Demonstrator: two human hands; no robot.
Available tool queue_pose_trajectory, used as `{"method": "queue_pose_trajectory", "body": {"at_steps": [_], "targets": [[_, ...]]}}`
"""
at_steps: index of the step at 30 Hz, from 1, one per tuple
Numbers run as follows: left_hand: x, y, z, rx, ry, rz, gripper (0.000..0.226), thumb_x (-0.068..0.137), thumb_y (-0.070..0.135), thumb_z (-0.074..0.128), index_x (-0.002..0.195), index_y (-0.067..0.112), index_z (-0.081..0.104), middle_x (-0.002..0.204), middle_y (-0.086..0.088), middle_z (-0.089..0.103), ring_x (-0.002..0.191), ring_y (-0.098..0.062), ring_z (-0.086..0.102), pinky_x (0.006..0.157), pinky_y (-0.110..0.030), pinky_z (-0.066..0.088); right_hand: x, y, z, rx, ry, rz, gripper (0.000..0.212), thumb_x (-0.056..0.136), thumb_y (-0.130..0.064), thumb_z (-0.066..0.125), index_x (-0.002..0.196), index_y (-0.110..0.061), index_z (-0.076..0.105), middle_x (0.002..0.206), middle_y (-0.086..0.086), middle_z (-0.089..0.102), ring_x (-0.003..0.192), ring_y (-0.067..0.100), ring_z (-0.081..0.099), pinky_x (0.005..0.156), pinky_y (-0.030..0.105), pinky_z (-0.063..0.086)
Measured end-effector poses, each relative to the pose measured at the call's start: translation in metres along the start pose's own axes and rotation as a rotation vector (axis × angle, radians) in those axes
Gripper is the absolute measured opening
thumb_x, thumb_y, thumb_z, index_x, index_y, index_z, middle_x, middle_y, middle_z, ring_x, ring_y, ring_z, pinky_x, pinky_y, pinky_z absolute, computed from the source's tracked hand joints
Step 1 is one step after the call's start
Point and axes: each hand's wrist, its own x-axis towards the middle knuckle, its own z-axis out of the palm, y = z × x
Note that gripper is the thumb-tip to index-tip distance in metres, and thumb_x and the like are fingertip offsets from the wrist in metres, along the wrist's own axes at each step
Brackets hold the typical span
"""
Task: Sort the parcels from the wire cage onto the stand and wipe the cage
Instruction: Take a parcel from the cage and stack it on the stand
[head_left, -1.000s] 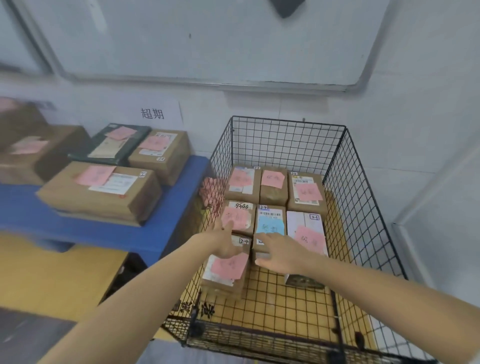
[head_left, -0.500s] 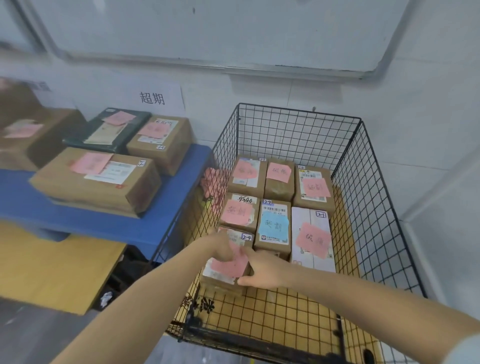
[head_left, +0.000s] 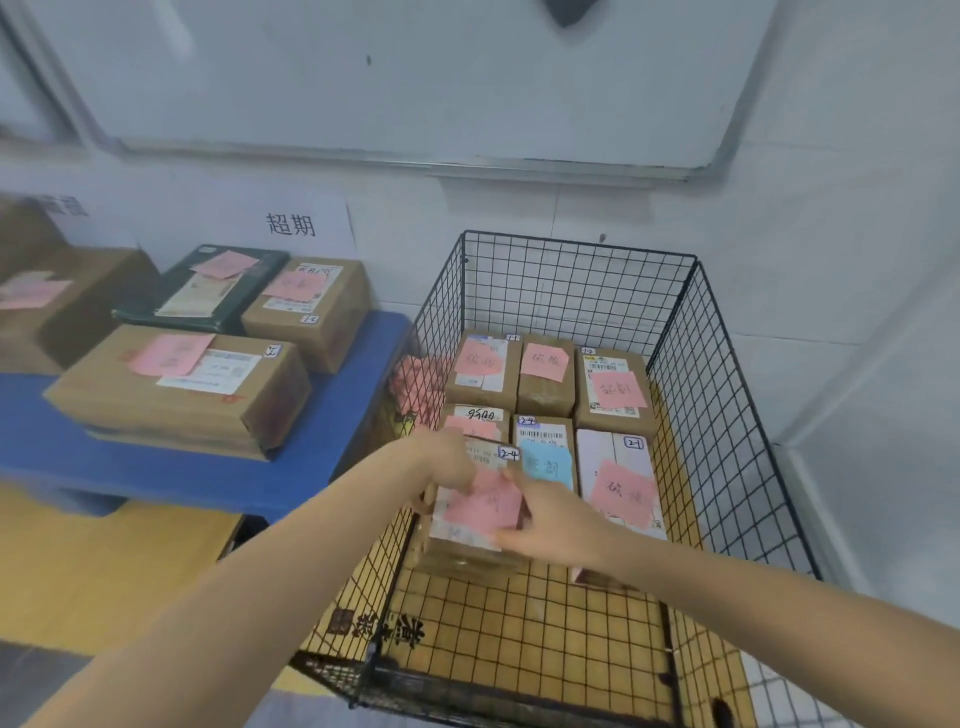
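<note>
The "2-4" parcel (head_left: 467, 556) (pink note (head_left: 483, 506) on top) is gripped by the left hand (head_left: 448, 460) and right hand (head_left: 553, 525) in the wire cage (head_left: 675, 332); "超期" is shown on a wall sign (head_left: 291, 224).

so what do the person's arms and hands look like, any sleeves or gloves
Both arms are bare to the frame's edge, no sleeves in view. The left hand and right hand wear no gloves; no watch, ring or bracelet shows.
</note>
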Motion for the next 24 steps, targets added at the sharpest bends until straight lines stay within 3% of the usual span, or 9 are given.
{"method": "queue_pose_trajectory", "body": {"at_steps": [2,3,8,11,13,14,17,20,24], "targets": [[-0.004,0.010,-0.016,-0.018,-0.006,0.044,0.070,0.085,0.004,0.064,0.144,0.025,0.032,0.150,-0.010,0.027,0.122,-0.035,0.045,0.074,-0.042,0.058,-0.005,-0.002,-0.014,-0.001,0.085,-0.015,0.083,0.084,-0.040,0.067,0.151,-0.016,0.025,0.128,0.003,0.058,0.107,0.015,0.059,0.087,0.027,0.052],[-0.007,0.017,-0.023,-0.024,-0.011,0.068,0.070,0.085,0.005,0.065,0.143,0.027,0.033,0.150,-0.009,0.029,0.123,-0.034,0.044,0.071,-0.042,0.058,-0.007,-0.003,-0.021,-0.003,0.122,-0.019,0.080,0.083,-0.041,0.067,0.149,-0.016,0.029,0.130,0.003,0.058,0.109,0.016,0.059,0.090,0.029,0.052],[-0.015,0.053,-0.044,-0.055,-0.018,0.210,0.074,0.086,0.002,0.063,0.146,0.028,0.028,0.149,-0.006,0.026,0.120,-0.029,0.044,0.080,-0.039,0.056,-0.013,0.002,-0.057,0.000,0.265,-0.039,0.061,0.080,-0.039,0.067,0.133,-0.016,0.047,0.112,0.001,0.064,0.102,0.016,0.060,0.086,0.037,0.052],[-0.001,0.067,-0.032,-0.029,0.008,0.270,0.080,0.085,0.005,0.065,0.148,0.030,0.024,0.152,-0.007,0.018,0.115,-0.027,0.046,0.080,-0.036,0.057,-0.013,0.014,-0.071,-0.062,0.280,0.054,0.067,0.084,-0.033,0.066,0.139,-0.009,0.038,0.114,0.008,0.061,0.102,0.022,0.059,0.087,0.036,0.051],[0.016,0.069,-0.014,0.009,0.004,0.296,0.087,0.084,0.010,0.064,0.151,0.035,0.014,0.158,-0.006,0.005,0.122,-0.032,0.046,0.080,-0.035,0.057,-0.012,0.025,-0.073,-0.069,0.236,0.112,0.074,0.086,-0.029,0.065,0.145,-0.006,0.028,0.110,0.007,0.061,0.094,0.019,0.062,0.080,0.034,0.055],[0.024,0.070,-0.005,0.024,0.001,0.306,0.089,0.085,0.011,0.062,0.151,0.036,0.009,0.159,-0.006,-0.002,0.128,-0.036,0.041,0.086,-0.039,0.055,-0.010,0.031,-0.073,-0.063,0.217,0.135,0.079,0.087,-0.026,0.064,0.148,-0.004,0.019,0.109,0.006,0.060,0.092,0.018,0.063,0.077,0.032,0.057],[0.044,0.071,0.020,0.067,0.016,0.333,0.089,0.085,0.015,0.060,0.153,0.030,0.004,0.159,-0.006,-0.005,0.143,-0.042,0.010,0.113,-0.055,0.024,-0.005,0.043,-0.075,-0.017,0.187,0.204,0.086,0.092,-0.020,0.060,0.152,-0.003,0.000,0.119,0.008,0.057,0.097,0.017,0.061,0.079,0.030,0.056],[0.055,0.069,0.027,0.092,0.073,0.347,0.089,0.085,0.014,0.062,0.153,0.024,0.006,0.158,-0.005,0.003,0.142,-0.044,0.005,0.113,-0.055,0.017,0.004,0.049,-0.078,0.000,0.182,0.227,0.086,0.092,-0.024,0.060,0.152,-0.006,0.002,0.124,0.008,0.055,0.103,0.018,0.059,0.084,0.032,0.055],[0.066,0.055,0.024,0.082,0.072,0.406,0.097,0.084,0.029,0.068,0.153,0.022,0.001,0.158,-0.005,0.007,0.144,-0.037,0.009,0.116,-0.053,0.016,0.009,0.051,-0.080,0.002,0.143,0.226,0.083,0.092,-0.026,0.060,0.152,-0.007,0.005,0.131,0.010,0.050,0.111,0.021,0.055,0.087,0.031,0.053]]}}
